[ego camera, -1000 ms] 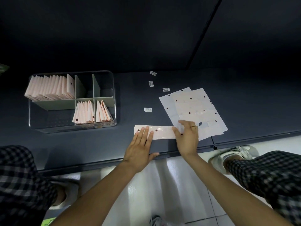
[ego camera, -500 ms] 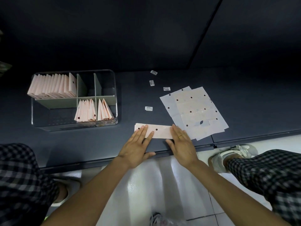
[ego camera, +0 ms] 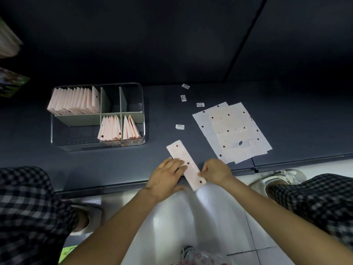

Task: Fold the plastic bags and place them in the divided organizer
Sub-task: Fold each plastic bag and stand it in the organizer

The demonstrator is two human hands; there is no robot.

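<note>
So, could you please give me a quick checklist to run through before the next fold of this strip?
1. Folded strip lies flat: cannot tell; its near end overhangs the table edge.
2. Left hand steadies it: ok, fingers rest on its middle.
3. Right hand has a grip: ok, fingers pinch the strip's right edge.
4. Organizer has room: ok, two back compartments and the front left one look empty.
5. More bags waiting: ok, flat stack lies to the right.

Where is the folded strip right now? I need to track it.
In the head view, the folded strip lies diagonally between both hands, overhanging the table edge, right of the organizer.
</note>
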